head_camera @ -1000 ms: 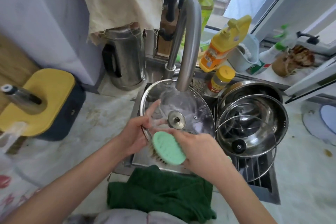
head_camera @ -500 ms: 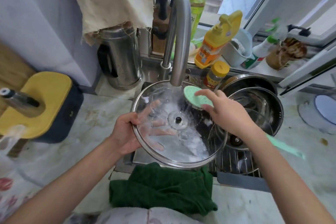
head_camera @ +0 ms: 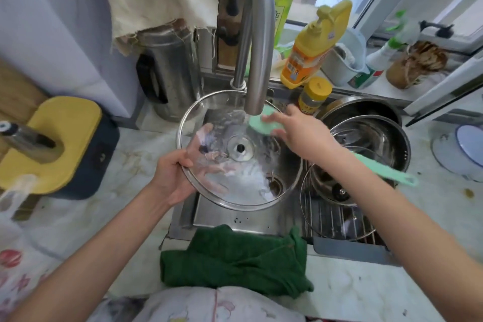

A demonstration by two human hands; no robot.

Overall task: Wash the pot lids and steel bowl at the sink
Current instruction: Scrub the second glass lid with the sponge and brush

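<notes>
**Now: glass lid under the tap, brush at its rim**

- Glass lid [head_camera: 239, 149]: steel-rimmed, centre fitting facing up, tilted over the sink [head_camera: 235, 219] directly below the faucet [head_camera: 257, 42]. A blurred run of water meets it near 12 o'clock.
- Left hand [head_camera: 177, 178]: at 8 o'clock on the lid's rim. The thumb hooks over the top edge and the fingers spread beneath, seen through the glass, clasping the lid.
- Right hand [head_camera: 300, 136]: at 2 o'clock of the lid, fingers wrapped about the green brush [head_camera: 264, 123]. The brush head lies at 1 o'clock on the rim, and its handle trails behind the forearm.
- Steel bowl [head_camera: 397, 149]: at 3 o'clock of the held lid, in the sink's right part.
- Second lid [head_camera: 339, 192]: at 4 o'clock, leaning on the wire rack [head_camera: 329, 219] against the bowl.
- Green cloth [head_camera: 235, 256]: at 6 o'clock, draped over the sink's front edge.
- Yellow bottle [head_camera: 316, 42] and yellow-capped jar [head_camera: 313, 97]: at 1 o'clock, behind the sink.
- Steel kettle [head_camera: 170, 70]: at 11 o'clock.
</notes>
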